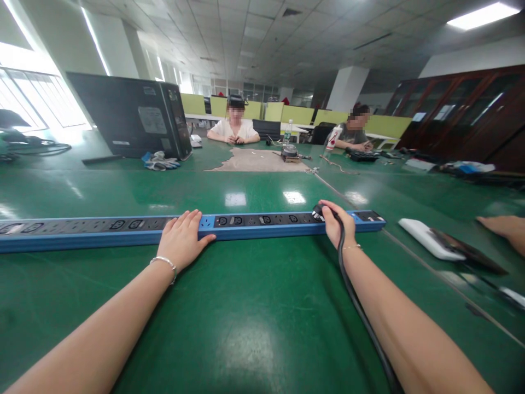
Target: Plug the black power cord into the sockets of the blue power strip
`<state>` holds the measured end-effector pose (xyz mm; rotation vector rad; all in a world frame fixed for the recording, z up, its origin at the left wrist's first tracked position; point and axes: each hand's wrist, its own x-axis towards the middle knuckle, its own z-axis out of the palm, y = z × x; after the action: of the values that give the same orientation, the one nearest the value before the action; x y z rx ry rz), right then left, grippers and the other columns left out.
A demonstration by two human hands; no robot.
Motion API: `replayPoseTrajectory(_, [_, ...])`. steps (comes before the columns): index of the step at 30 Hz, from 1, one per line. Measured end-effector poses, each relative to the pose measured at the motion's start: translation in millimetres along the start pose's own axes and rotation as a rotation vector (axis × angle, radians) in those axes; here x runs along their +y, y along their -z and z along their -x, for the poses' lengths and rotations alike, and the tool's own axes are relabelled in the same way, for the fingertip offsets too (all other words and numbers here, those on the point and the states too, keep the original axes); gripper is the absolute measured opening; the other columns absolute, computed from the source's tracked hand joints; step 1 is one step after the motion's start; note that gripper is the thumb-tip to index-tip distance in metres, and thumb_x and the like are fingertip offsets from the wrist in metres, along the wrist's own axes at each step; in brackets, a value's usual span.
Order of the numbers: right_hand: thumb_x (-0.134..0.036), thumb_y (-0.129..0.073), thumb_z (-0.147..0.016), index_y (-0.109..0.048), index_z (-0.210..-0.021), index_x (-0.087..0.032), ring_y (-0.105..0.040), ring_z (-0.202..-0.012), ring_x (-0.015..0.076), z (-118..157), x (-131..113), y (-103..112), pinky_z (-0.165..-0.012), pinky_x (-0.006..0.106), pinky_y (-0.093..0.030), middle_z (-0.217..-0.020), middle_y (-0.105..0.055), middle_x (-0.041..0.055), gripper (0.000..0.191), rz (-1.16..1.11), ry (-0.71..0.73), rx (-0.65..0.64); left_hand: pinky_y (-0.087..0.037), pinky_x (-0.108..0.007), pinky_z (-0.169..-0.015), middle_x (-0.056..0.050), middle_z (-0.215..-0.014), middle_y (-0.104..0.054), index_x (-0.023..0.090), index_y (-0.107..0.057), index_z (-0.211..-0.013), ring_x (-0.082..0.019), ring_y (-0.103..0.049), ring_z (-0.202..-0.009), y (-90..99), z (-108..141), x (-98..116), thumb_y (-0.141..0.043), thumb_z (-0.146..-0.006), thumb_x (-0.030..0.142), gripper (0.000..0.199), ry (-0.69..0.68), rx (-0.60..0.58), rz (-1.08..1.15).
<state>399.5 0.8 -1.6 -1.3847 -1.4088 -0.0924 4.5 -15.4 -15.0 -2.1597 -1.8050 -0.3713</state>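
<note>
A long blue power strip [254, 231] with a row of black sockets lies across the green table. My left hand [182, 235] rests flat on its middle, fingers over the top and thumb out along the front edge. Near the strip's right end, my right hand [339, 224] grips a black power plug [318, 211], its metal pins showing above the sockets. Whether the pins touch a socket I cannot tell. From the plug a thick black cable [348, 282] hangs over my wrist and runs down along my forearm.
A black computer tower [131, 115] stands at the far left, with gloves [159, 160] beside it. On the right lie a white box-like object [429, 238] and another person's hand [504, 230]. Two people sit across the table, near a bottle [288, 132].
</note>
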Motion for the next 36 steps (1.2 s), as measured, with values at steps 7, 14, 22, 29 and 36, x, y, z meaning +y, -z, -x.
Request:
replayPoseTrajectory(7, [-0.043, -0.045, -0.084, -0.069, -0.102, -0.019, -0.065, -0.092, 0.0214, 11, -7, -14, -0.085, 0.034, -0.049, -0.100, -0.070, 0.0073, 0.038, 0.075, 0.041, -0.060, -0.027, -0.042, -0.105, -0.014, -0.137, -0.046, 0.010, -0.040, -0.132, -0.028, -0.038, -0.128, 0.6, 0, 1, -0.042, -0.081, 0.057, 0.069, 0.001, -0.001, 0.001])
replayPoseTrajectory(14, [-0.035, -0.045, -0.084, -0.068, -0.104, -0.021, -0.068, -0.083, 0.0208, 18, -22, -16, -0.079, 0.032, -0.052, -0.096, -0.072, 0.0058, 0.033, 0.251, 0.062, -0.145, -0.026, -0.043, -0.106, -0.014, -0.137, -0.046, 0.011, -0.040, -0.132, -0.027, -0.037, -0.129, -1.5, 0, -1, -0.042, -0.081, 0.057, 0.069, 0.002, 0.008, 0.016])
replayPoseTrajectory(22, [-0.028, -0.042, -0.087, -0.064, -0.110, -0.021, -0.063, -0.100, 0.0208, 28, -23, -18, -0.098, 0.041, -0.042, -0.110, -0.067, 0.0061, 0.033, 0.402, 0.218, -0.146, -0.025, -0.042, -0.106, -0.013, -0.138, -0.045, 0.011, -0.039, -0.132, -0.027, -0.035, -0.130, -0.5, 0, 1, -0.041, -0.081, 0.056, 0.068, 0.008, 0.001, 0.027])
replayPoseTrajectory(29, [-0.030, -0.042, -0.087, -0.063, -0.113, -0.022, -0.062, -0.101, 0.0214, 31, -26, -20, -0.095, 0.039, -0.045, -0.112, -0.066, 0.0056, 0.034, 0.364, 0.130, -0.160, -0.024, -0.043, -0.107, -0.013, -0.139, -0.044, 0.011, -0.039, -0.133, -0.027, -0.034, -0.131, 1.7, 0, 2, -0.040, -0.081, 0.056, 0.068, 0.022, -0.012, 0.055])
replayPoseTrajectory(36, [-0.035, -0.043, -0.085, -0.065, -0.108, -0.019, -0.064, -0.098, 0.0211, 29, -27, -22, -0.091, 0.036, -0.048, -0.106, -0.068, 0.0079, 0.036, 0.173, 0.042, -0.025, -0.024, -0.043, -0.106, -0.014, -0.139, -0.043, 0.010, -0.039, -0.133, -0.027, -0.035, -0.130, 2.8, 1, 3, -0.040, -0.081, 0.056, 0.069, 0.021, -0.004, 0.059])
